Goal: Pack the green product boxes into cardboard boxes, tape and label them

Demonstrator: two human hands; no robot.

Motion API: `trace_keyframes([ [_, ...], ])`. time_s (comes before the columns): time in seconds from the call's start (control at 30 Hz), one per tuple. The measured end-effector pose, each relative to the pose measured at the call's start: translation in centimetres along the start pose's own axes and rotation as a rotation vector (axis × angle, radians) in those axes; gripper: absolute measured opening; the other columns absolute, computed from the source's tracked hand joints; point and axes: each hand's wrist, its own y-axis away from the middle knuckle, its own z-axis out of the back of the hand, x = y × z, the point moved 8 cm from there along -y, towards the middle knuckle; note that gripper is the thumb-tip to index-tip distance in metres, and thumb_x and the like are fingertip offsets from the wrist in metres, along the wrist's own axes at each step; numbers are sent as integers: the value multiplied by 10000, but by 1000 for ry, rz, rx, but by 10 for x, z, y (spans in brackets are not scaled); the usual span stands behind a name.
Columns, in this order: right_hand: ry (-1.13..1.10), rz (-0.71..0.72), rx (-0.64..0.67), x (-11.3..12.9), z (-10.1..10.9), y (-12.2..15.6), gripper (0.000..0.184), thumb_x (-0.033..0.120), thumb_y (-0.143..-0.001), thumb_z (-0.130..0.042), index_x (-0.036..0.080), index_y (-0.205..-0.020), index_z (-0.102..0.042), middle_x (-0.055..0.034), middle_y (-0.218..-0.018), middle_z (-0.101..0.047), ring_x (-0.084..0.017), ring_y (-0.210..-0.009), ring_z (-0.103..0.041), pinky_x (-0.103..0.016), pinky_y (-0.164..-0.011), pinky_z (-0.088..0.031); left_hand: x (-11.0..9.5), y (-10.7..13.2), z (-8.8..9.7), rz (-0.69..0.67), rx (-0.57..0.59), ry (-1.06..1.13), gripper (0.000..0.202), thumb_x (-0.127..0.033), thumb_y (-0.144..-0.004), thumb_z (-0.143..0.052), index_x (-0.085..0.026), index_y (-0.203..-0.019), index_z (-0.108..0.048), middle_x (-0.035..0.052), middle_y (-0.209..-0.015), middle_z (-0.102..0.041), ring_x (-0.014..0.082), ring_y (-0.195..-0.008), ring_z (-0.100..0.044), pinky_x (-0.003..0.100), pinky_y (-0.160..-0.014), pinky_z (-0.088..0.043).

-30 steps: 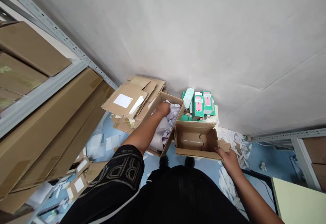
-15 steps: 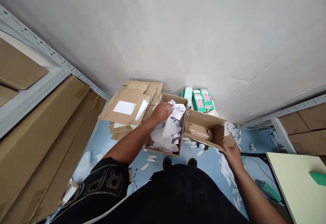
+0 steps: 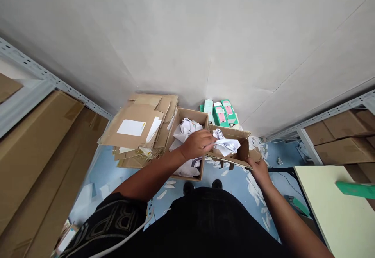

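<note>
Paper (image 3: 227, 147) pinched in L hand (image 3: 199, 144); R hand (image 3: 259, 170) grips box (image 3: 243, 149).

Left hand (image 3: 199, 144), one; right hand (image 3: 259, 170), one; cartons at the hands (image 3: 191, 114) (image 3: 244, 149), two; held paper clump (image 3: 227, 146), one; pink-fronted green boxes (image 3: 220, 115) (image 3: 229, 110), two; shoes (image 3: 188, 188) (image 3: 217, 184), two; flattened-cardboard stack (image 3: 134, 111), one.

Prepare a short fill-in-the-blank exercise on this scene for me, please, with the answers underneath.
1. The left hand has crumpled white ____ in its grip.
2. The ____ hand holds a cardboard box by its corner.
3. White scraps lie on the ____ floor.
4. Behind the green cartons rises a grey ____.

Missing words: paper; right; blue; wall.
</note>
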Motion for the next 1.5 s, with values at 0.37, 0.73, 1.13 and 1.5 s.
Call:
trace_keyframes([
  [0.37, -57, 29, -72, -9, 2, -2, 356, 501, -708, -670, 174, -823, -754, -85, -843, -783, -280, -825, -728, -311, -647, -539, 9, 5, -41, 122, 235, 104, 348, -334, -996, -583, -215, -1311, -672, 92, -1213, -751, 252, -1130, -687, 398, -997, -524],
  [0.73, -266, -97, -202, -54, 29, 51, 312, 472, -723, -677, 164, -766, -701, -44, -691, -716, -208, -646, -644, -282, -566, -505, 24, 8, 9, 295, -99, 300, 206, -335, -983, -581, -218, -1058, -732, 52, -1023, -768, 202, -971, -711, 349, -902, -566],
  [1.13, -435, -203, -299, -157, 149, 87, 307, 460, -728, -659, 163, -792, -703, -54, -692, -721, -220, -643, -672, -287, -552, -523, -100, -88, -92, 74, 338, 220, 273, -403, -983, -548, -247, -1082, -749, 52, -1061, -775, 226, -989, -721, 333, -878, -563],
  [1.5, -561, -318, -467, -305, 304, 116, 339, 467, -708, -679, 159, -842, -730, -88, -775, -766, -267, -709, -729, -302, -551, -571, -238, -176, -269, 20, 571, 195, 311, -405, -953, -573, -246, -1179, -715, 63, -1184, -752, 229, -1030, -715, 347, -908, -563],
])
